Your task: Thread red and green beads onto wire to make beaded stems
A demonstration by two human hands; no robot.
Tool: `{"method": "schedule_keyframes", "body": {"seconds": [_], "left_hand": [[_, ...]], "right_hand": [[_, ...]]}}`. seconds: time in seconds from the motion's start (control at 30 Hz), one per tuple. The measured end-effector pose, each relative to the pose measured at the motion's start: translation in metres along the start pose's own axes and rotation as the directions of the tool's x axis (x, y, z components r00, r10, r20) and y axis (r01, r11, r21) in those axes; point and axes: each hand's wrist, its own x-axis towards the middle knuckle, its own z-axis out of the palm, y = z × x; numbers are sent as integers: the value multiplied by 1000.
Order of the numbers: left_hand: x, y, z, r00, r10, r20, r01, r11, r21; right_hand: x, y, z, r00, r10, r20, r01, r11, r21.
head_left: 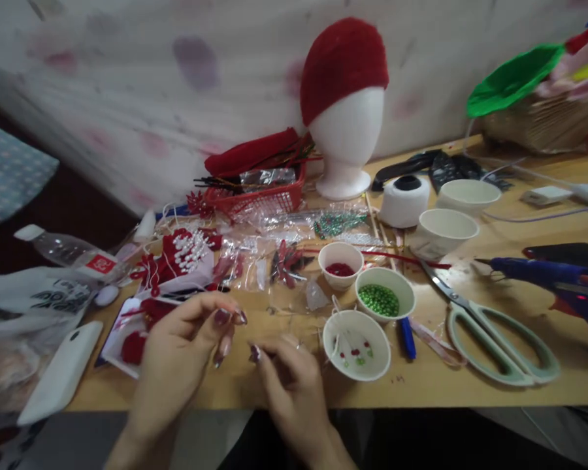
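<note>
Over the front of the table, my left hand (181,346) is closed, thumb against fingertips. Whatever it may pinch is too fine to make out. Just right of it, my right hand (294,385) is also pinched shut, its fingers a little blurred, and any thing between them cannot be told. Beside the right hand stands a white paper cup (336,365) with a few red and green beads and white string in it. Behind that are a cup of green beads (378,300) and a cup of dark red beads (340,269).
Scissors (494,339), a blue pen-like stick (408,339) and a glue gun (543,271) lie to the right. A foam head (350,137) in a red cap (345,68) stands behind, near a red basket (264,199). A bottle (73,251) and white phone (61,372) lie left.
</note>
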Motion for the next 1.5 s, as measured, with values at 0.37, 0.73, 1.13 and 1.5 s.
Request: {"method": "schedule_keyframes", "body": {"seconds": [0.37,0.73,1.13,1.5], "left_hand": [[6,-64,4,840,-496,221,542,754,-371],[1,-64,1,755,-557,345,655,651,-384],[-2,-71,2,686,-545,481,726,550,-413],[-3,-71,3,656,-537,530,754,488,-440]], "right_hand": [[0,-5,-7,996,20,88,-22,1000,21],[2,-6,-9,979,139,151,-152,985,77],[5,-10,-14,924,292,245,-346,913,217],[10,-12,-14,918,336,210,-381,895,234]]}}
